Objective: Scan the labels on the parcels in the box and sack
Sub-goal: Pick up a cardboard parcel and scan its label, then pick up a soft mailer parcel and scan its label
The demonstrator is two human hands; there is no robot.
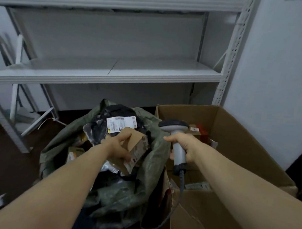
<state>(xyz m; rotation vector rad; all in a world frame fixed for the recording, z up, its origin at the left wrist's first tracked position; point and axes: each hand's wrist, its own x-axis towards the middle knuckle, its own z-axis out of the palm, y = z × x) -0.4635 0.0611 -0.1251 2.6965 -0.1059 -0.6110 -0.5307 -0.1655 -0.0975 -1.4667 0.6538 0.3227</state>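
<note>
A grey rack (114,74) of bare shelves filled the background. In front of it, on the floor, one open cardboard box (236,139) stood at the right and one green sack (154,163) stood just beside it at the left, the two touching along the box's left wall.

The box held at least two parcels: a red-and-brown one (199,131) near its far wall and a flat one by its near flap, the rest hidden. The sack was heaped to its mouth: a black bag (122,111) with a white label (121,124) lay at the far rim, and several more packets, too jumbled to count, lay beneath it.

The left hand (118,147) gripped a small carton (134,145) over the middle of the sack, thumb on one end and fingers wrapped round the near edge. The right hand (181,145) was closed round the handle of the single corded scanner (176,133), its head hovering over the seam between sack and box, not yet aimed at any label.

To scan well, the carton should probably be turned until its printed label faced up and lay flat, and the scanner's head tilted down onto it, steady and square, before the trigger was squeezed.
</note>
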